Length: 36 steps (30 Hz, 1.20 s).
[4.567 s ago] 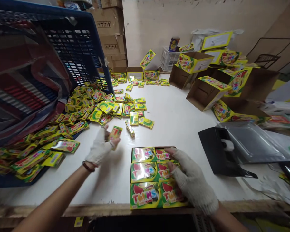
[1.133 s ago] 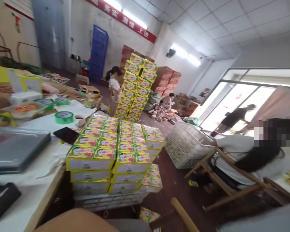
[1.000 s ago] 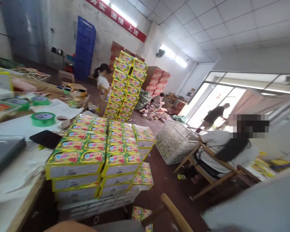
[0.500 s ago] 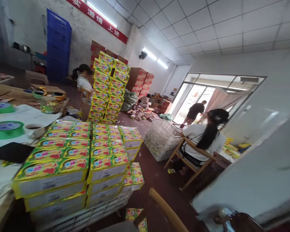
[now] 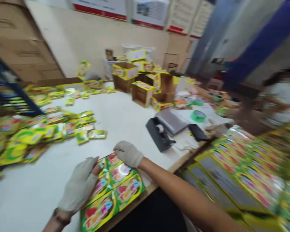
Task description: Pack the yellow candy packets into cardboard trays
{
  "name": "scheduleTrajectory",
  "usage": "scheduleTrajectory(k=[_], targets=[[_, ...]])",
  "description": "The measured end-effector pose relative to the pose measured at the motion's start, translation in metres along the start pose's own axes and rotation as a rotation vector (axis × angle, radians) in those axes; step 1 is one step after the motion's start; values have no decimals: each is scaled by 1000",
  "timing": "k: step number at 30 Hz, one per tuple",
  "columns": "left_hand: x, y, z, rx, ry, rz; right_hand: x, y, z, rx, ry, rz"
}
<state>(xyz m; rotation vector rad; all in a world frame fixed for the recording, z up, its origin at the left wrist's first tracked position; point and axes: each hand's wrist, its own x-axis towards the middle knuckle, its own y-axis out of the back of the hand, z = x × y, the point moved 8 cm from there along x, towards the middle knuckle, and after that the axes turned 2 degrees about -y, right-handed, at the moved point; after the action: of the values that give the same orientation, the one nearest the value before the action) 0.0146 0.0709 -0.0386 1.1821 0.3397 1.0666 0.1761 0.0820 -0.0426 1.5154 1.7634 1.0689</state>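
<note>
Both gloved hands lie flat, fingers spread, on the tray (image 5: 125, 193) of packs: left hand (image 5: 79, 185) at its left edge, right hand (image 5: 129, 154) at far end. Prob. light, thin card, glossy; grip by side edges.

Both hands wore off-white knit gloves; the packets (image 5: 111, 190) under them were yellow-green with red fruit prints, on a white worktop (image 5: 125, 116).
</note>
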Motion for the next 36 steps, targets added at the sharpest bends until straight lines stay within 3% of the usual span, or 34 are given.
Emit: scheduleTrajectory(k=[2, 4, 8, 11, 14, 19, 22, 25, 27, 29, 31, 33, 36], targets=[[-10, 6, -10, -77, 98, 34, -3, -8, -8, -47, -12, -50], [-10, 5, -6, -120, 103, 29, -9, -10, -16, -165, 31, -119], [-1, -4, 23, 100, -27, -155, -17, -8, -27, -338, 91, -175], [-1, -2, 45, 295, -94, -169, -17, -6, -29, -356, 84, -135], [-4, -2, 64, 338, -151, -137, -18, -6, -29, -352, 72, -78], [-5, -10, 69, 357, -201, -167, -18, -10, -24, -192, 15, 8], [-3, -17, 63, 380, -216, -193, -21, 17, 11, 76, -110, 222], [-2, -22, 58, 413, -217, -186, -39, 83, 76, 102, -322, 493], [-2, -23, 57, 426, -234, -159, -59, 132, 130, -31, -582, 585], [-3, -22, 58, 438, -251, -140, -71, 169, 176, -64, -715, 576], [-3, -21, 60, 443, -262, -134, -77, 185, 214, -61, -798, 489], [-3, -18, 63, 443, -267, -136, -78, 185, 242, -42, -837, 385], [-2, -15, 67, 443, -265, -148, -77, 174, 264, -14, -856, 258]])
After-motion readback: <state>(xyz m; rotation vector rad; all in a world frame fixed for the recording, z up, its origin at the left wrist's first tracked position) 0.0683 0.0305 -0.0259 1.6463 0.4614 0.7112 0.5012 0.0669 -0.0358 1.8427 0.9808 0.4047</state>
